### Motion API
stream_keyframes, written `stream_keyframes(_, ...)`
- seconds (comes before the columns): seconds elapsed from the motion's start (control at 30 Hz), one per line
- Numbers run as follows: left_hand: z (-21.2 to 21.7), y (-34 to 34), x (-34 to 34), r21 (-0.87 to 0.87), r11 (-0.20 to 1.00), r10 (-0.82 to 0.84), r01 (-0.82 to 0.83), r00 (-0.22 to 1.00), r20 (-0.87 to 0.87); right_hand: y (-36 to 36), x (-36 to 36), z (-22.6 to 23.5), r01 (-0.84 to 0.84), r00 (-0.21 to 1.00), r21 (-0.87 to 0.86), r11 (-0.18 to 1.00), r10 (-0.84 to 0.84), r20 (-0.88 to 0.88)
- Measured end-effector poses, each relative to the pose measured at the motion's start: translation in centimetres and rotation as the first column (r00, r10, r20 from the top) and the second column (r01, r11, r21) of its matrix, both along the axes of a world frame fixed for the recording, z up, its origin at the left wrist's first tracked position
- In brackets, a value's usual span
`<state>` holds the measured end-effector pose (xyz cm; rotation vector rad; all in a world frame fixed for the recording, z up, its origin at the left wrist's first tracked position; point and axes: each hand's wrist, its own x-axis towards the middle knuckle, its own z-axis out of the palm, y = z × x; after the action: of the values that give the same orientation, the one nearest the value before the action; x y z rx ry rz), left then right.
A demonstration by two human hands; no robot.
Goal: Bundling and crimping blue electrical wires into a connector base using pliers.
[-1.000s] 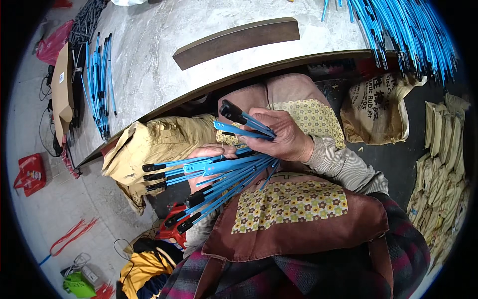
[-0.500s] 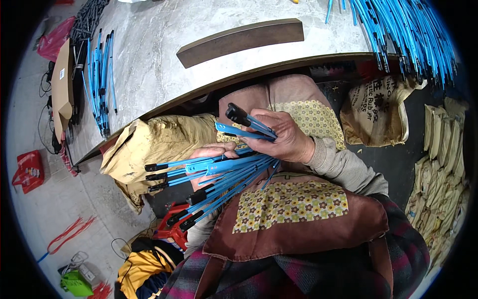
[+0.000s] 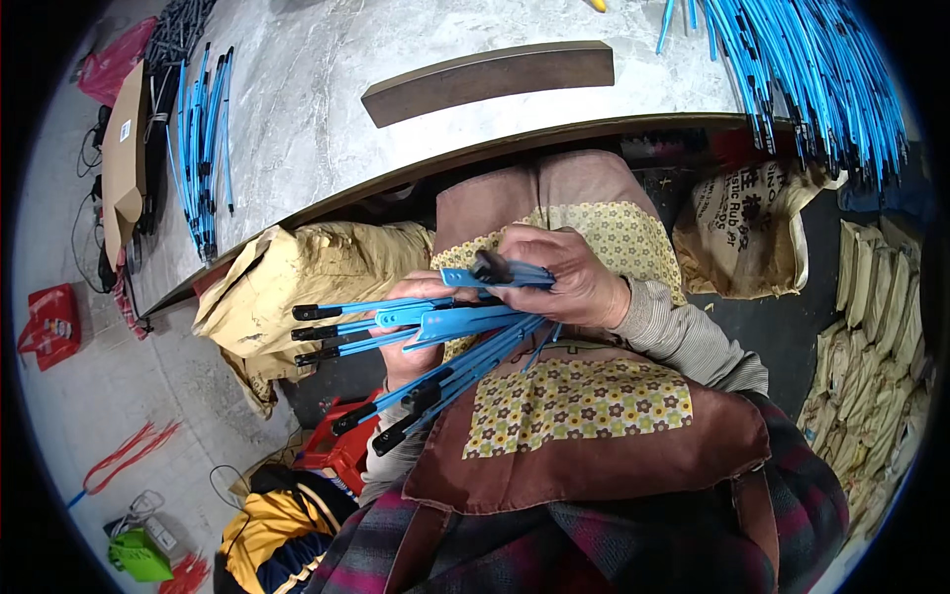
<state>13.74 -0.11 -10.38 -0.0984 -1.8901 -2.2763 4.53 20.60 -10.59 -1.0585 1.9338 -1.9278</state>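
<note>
Above my lap, my right hand is closed round a few slim blue strips, one with a blurred black end piece pointing up and left. My left hand lies behind and under a fanned bundle of blue strips with black tips, its fingers closed around them. Flat blue ends stick out of the bundle between the two hands. The bundle's strips converge below my right hand, and their black tips spread to the left. Part of my left palm is hidden by the strips.
Ahead is a grey table with a curved dark bar. A large heap of blue strips lies at its right, a smaller group at its left. Paper sacks flank my knees; stacked folded sacks stand far right.
The strip in my right hand has turned and dropped slightly, its black end now blurred. My left hand has shifted up a little, and the bundle's strips have spread differently.
</note>
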Motion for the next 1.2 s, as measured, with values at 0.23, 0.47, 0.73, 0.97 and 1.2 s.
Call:
stream_keyframes(0.23, 1.9, 1.0, -1.8, -0.108, 0.989, -0.102, 0.100, 0.995, -0.016, 1.4, -0.4, 1.3, -0.054, 0.988, -0.065, 0.996, 0.063, 0.142)
stream_keyframes(0.47, 4.1, 4.9, -3.1, 0.135, 0.981, -0.139, 0.138, 0.990, -0.001, 2.6, 0.6, 5.8, 0.074, 0.906, -0.068, 0.995, -0.038, 0.422)
stream_keyframes(0.73, 3.2, 6.2, -4.0, 0.142, 0.908, -0.413, 0.395, 0.901, 0.134, 5.8, 0.5, 5.9, -0.096, 0.855, 0.077, 0.992, 0.042, 0.517)
stream_keyframes(0.97, 0.2, 3.6, -6.5, 0.562, 0.573, -0.720, 0.596, 0.694, 0.000, 7.1, 0.4, 4.4, -0.133, 0.765, 0.046, 0.990, 0.073, 0.640)
stream_keyframes(1.2, -1.7, 3.4, -7.7, 0.470, 0.654, -0.746, 0.593, 0.608, 0.271, 7.5, 0.3, 2.8, -0.128, 0.852, -0.033, 0.991, 0.127, 0.508)
